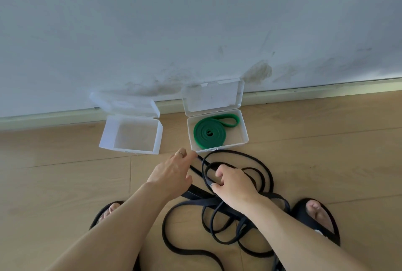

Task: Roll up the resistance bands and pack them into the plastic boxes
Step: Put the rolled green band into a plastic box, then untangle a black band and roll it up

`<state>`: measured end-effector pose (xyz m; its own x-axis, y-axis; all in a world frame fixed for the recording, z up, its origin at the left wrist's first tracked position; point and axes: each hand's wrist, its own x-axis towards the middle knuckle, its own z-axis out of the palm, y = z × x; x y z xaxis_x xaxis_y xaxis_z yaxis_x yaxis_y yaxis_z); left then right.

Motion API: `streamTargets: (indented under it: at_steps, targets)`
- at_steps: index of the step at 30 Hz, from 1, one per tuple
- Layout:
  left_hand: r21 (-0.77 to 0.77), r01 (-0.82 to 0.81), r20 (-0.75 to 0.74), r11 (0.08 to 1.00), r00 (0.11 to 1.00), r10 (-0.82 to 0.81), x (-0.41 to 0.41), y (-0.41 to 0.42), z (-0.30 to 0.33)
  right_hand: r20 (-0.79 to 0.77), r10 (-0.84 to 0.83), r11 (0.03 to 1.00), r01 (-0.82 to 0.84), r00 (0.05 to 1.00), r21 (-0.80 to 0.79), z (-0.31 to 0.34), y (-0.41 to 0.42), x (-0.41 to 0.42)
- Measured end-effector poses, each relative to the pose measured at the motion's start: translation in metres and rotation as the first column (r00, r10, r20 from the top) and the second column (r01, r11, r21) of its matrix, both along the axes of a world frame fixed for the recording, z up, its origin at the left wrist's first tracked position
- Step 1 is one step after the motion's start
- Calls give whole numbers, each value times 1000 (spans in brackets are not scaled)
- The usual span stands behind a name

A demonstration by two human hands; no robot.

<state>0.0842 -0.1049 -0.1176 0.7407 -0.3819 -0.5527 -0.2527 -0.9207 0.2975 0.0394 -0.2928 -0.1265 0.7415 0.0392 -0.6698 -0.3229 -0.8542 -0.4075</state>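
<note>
A black resistance band (pixel 239 157) lies in tangled loops on the wooden floor between my feet. My right hand (pixel 233 183) grips one of its loops with curled fingers. My left hand (pixel 174 170) reaches forward, its fingertips on a strand of the black band near the box's front corner. A green band (pixel 206 132), rolled into a coil with a loose loop at its end, lies inside the right clear plastic box (pixel 244 131), whose lid stands open. The left clear plastic box (pixel 106 133) is open with nothing in it.
Both boxes stand on the floor close to a white wall (pixel 195 20) with a pale skirting board (pixel 304 93). My feet in black sandals (pixel 315 218) flank the band. Bare wooden floor (pixel 54 172) stretches to the left and right.
</note>
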Motion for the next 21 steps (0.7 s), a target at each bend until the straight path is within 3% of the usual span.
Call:
streamTargets:
  at_steps: [6, 8, 11, 18, 21]
  targets:
    - [-91, 151, -68, 984, 985, -157, 2, -5, 53, -172, -99, 940, 149, 980, 307, 79, -1, 22]
    - [-156, 112, -80, 981, 989, -125, 4, -8, 83, -135, -151, 913, 191, 979, 361, 115, 0, 28]
    - [-262, 51, -34, 964, 998, -62, 1, -10, 138, -48, -99, 914, 109, 994, 390, 173, 7, 26]
    - [-208, 34, 42, 978, 999, -25, -17, 3, 275, 51, -111, 819, 62, 993, 570, 306, 23, 5]
    - [-304, -19, 64, 952, 997, 40, -31, 17, 315, 72, -124, 746, 45, 990, 664, 347, 21, -18]
